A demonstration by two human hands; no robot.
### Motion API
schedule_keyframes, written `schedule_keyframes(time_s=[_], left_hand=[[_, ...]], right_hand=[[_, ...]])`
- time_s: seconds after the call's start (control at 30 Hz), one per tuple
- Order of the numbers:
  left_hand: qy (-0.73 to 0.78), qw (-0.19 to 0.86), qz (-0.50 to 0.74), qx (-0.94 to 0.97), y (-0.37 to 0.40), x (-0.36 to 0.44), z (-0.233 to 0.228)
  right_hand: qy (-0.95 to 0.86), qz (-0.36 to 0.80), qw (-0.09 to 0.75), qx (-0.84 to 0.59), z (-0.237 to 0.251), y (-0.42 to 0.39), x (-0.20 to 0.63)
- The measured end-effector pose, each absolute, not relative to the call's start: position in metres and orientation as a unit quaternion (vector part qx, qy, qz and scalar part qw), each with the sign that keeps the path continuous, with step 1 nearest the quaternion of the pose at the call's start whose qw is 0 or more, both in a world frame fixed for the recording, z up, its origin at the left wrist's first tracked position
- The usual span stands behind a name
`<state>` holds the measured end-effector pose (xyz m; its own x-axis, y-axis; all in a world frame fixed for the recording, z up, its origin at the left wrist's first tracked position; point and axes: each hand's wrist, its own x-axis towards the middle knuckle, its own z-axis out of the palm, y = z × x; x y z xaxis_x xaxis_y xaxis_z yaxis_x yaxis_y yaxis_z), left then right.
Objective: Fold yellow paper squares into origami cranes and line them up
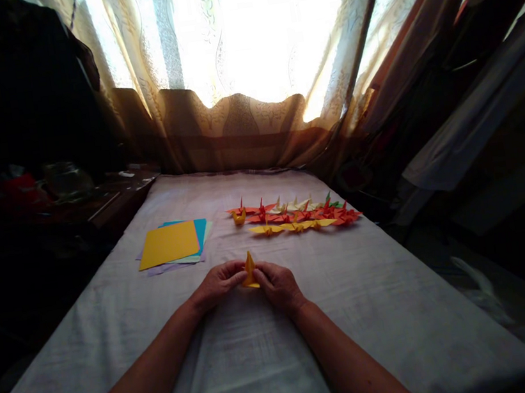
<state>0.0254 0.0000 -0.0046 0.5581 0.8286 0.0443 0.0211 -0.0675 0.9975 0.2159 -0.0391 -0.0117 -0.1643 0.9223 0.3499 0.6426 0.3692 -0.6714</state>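
Observation:
A small folded piece of yellow origami paper [250, 270] stands upright between my hands, its pointed tip up. My left hand [220, 284] pinches its left side, thumb in front. On the other side, my right hand [278, 284] grips it between thumb and fingers. Parts of the lower folds are hidden by the fingertips. Beyond the hands, several finished paper cranes sit in rows: yellow cranes [299, 225] in front, red cranes [307, 214] behind them, pale cranes [295, 205] at the back. One small yellow folded piece [239, 217] sits at their left end.
A stack of square paper sheets, yellow [169, 244] on top, lies left of the cranes on the white cloth [355, 313]. A dark side table [99, 205] holds a glass jug [67, 181]. Curtains [233, 123] hang behind; clothes [463, 105] hang at right.

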Motion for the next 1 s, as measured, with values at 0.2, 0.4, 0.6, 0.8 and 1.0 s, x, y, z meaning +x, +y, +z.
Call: schedule_keyframes(time_s=[0.2,0.4,0.6,0.8,1.0], left_hand=[[0.316,0.613,0.330,0.645,-0.002,0.026,-0.001],[0.315,0.604,0.328,0.654,-0.004,0.025,0.002],[0.333,0.577,0.347,0.660,-0.005,0.027,-0.008],[0.371,0.546,0.379,0.648,-0.003,0.026,-0.015],[0.391,0.532,0.423,0.620,-0.001,0.024,-0.011]], right_hand=[[-0.759,0.154,0.358,-0.521,-0.012,-0.040,0.215],[-0.782,0.095,0.341,-0.513,-0.014,-0.040,0.216],[-0.749,0.064,0.377,-0.540,-0.021,-0.037,0.214],[-0.737,0.074,0.396,-0.543,-0.022,-0.037,0.213],[-0.738,0.107,0.385,-0.545,-0.016,-0.041,0.212]])
